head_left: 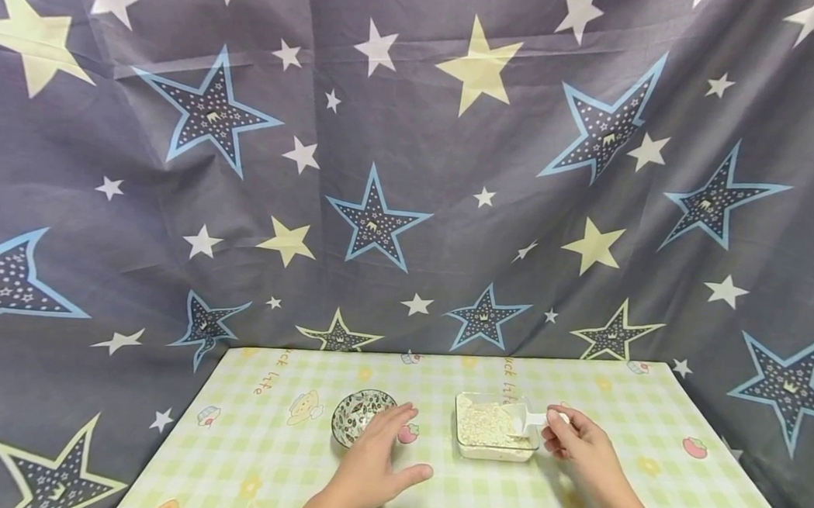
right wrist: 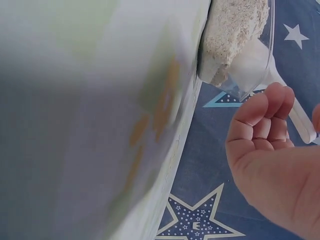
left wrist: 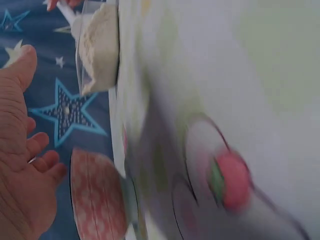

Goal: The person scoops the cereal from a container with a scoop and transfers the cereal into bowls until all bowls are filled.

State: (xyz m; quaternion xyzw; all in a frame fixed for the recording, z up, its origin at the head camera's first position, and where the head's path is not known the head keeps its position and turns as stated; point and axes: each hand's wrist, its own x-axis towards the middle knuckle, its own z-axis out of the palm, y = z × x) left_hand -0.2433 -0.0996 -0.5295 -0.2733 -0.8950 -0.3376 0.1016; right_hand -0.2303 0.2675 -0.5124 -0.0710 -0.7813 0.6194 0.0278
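Note:
My right hand (head_left: pixel 587 455) pinches the handle of a white plastic scoop (head_left: pixel 534 419) between thumb and fingers. The scoop's bowl dips into pale oat flakes (head_left: pixel 479 423) that fill a clear rectangular container (head_left: pixel 496 454). In the right wrist view the scoop handle (right wrist: pixel 300 117) slants out over the container's corner, behind my fingers. Off to the left, a patterned round bowl (head_left: pixel 350 420) stands upright on the table. My left hand (head_left: pixel 374 466) hovers at its near right side with extended fingers and thumb spread, overlapping part of it and holding nothing.
A green-and-white checked cloth (head_left: pixel 282 464) with cartoon prints covers the table. Directly behind its back edge hangs a dark grey-blue curtain (head_left: pixel 413 146) with stars. The bowl and container stand apart, side by side.

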